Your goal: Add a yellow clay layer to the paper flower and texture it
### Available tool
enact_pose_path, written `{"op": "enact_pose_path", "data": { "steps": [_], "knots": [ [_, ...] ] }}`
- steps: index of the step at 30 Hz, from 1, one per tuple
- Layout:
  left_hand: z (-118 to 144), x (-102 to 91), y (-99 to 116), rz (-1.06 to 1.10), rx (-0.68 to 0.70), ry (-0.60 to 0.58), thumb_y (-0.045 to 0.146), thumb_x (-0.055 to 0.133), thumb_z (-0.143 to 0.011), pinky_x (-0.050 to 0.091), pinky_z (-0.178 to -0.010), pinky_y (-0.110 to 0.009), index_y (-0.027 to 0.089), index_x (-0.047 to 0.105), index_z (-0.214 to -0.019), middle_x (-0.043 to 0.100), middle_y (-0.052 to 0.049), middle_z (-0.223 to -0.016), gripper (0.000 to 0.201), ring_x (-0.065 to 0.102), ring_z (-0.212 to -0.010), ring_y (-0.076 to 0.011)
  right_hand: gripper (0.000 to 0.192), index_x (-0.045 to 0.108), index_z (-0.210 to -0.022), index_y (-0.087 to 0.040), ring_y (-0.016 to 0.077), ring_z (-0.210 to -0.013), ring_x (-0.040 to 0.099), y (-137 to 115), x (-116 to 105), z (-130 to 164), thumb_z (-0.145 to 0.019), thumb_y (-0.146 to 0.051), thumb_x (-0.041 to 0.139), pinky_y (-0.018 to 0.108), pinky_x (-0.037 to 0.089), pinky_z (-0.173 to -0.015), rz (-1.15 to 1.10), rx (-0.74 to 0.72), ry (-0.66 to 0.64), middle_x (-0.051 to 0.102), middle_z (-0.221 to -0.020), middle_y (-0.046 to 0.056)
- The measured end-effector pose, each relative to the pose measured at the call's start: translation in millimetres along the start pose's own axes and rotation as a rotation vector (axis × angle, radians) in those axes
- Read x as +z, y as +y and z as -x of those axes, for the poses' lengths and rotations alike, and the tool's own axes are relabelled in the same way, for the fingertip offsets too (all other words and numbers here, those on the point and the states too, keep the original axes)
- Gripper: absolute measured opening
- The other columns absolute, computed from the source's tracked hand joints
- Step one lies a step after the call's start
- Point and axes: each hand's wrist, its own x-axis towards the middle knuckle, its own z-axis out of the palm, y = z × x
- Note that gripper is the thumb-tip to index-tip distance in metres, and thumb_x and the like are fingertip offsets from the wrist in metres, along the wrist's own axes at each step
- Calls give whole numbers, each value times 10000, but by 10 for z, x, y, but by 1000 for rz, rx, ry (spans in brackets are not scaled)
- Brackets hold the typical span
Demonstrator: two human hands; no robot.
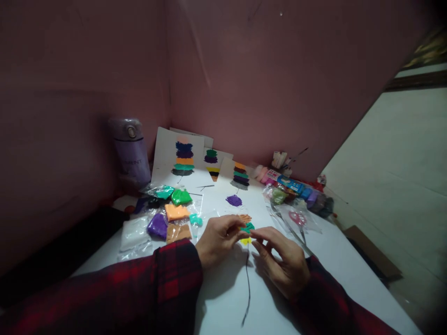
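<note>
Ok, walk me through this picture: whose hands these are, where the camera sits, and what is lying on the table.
The camera is worn on a person's head and looks forward and down, so both hands are that person's own, in red plaid sleeves. The left hand and right hand meet over a white sheet, fingertips pinching at small green and yellow clay pieces above a drawn black line; which hand's grip has them is unclear. To the left lie bags of coloured clay, behind them a purple bottle and finished clay pictures. To the right are more clay packets and pink-handled scissors.
</note>
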Motion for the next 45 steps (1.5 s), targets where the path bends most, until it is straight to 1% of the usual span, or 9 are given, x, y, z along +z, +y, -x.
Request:
{"op": "enact_pose_path", "data": {
  "steps": [4, 9, 15, 20, 24, 29, 35, 38, 45],
  "knots": [
    [-39, -37, 33, -26, 17, 41, 253, 709, -723, 421, -573, -232, 168, 667, -724, 629, -11, -656, 95, 547, -598, -133, 225, 652, -1048, -185, 161, -699, 641, 31, -20, 11, -891, -62, 546, 245, 489, -510, -6, 27, 34, 689, -889, 78],
    [-65, -94, 24, -35, -28, 123, 286, 628, -818, 347, -463, -208, 183, 622, -652, 472, 55, -477, 195, 421, -460, -95, 128, 679, -964, -178, 150, -630, 621, 160, -80, 21, -907, -148, 568, 260, 469, -499, 38, 187, 230, 685, -818, 56],
    [-66, -106, -47, 2, -71, 223, 322, 549, -851, 395, -472, -223, 181, 693, -926, 543, 24, -627, 215, 464, -496, -102, 135, 700, -924, -182, 140, -554, 599, 304, -89, 22, -895, -255, 590, 255, 456, -454, 45, 372, 360, 680, -747, 35],
    [-62, -98, -44, 36, -132, 197, 307, 578, -783, 424, -460, -230, 164, 674, -937, 597, 3, -650, 231, 538, -517, -124, 158, 712, -918, -180, 137, -553, 594, 325, -76, 26, -889, -281, 593, 258, 476, -476, -8, 395, 348, 682, -746, 39],
    [-46, -112, 17, 27, -182, 150, 380, 591, -815, 407, -446, -223, 170, 629, -741, 566, 21, -559, 226, 497, -453, -108, 152, 712, -910, -172, 135, -556, 600, 314, -94, 19, -879, -270, 601, 258, 481, -486, -54, 388, 307, 690, -748, 41],
    [-42, -148, 71, -17, -186, 127, 494, 541, -871, 365, -451, -217, 188, 499, -527, 473, 35, -447, 463, 434, -424, -96, 131, 718, -885, -174, 129, -528, 588, 273, -89, 22, -854, -262, 627, 262, 483, -487, -113, 390, 279, 694, -706, 31],
    [-55, -130, 10, 9, -183, 130, 379, 561, -854, 406, -487, -223, 179, 604, -778, 624, 2, -658, 218, 547, -536, -124, 259, 649, -908, -146, 127, -448, 571, 277, -121, -176, -883, -393, 573, 208, 383, -315, -201, 500, 382, 688, -667, 46],
    [-54, -102, -20, 23, -195, 93, 342, 632, -788, 408, -488, -225, 177, 595, -758, 594, 16, -627, 172, 541, -537, -128, 322, 577, -867, -163, 117, -409, 551, 317, -159, -377, -887, -484, 552, 185, 335, -278, -211, 536, 444, 667, -633, 29],
    [-27, -96, -35, -13, -183, 45, 378, 637, -806, 372, -485, -220, 189, 538, -700, 526, 44, -571, 239, 470, -505, -116, 271, 543, -696, -191, 105, -457, 510, 307, 19, -305, -834, -390, 664, 213, 400, -421, -35, 416, 403, 577, -551, -22]
  ]
}}
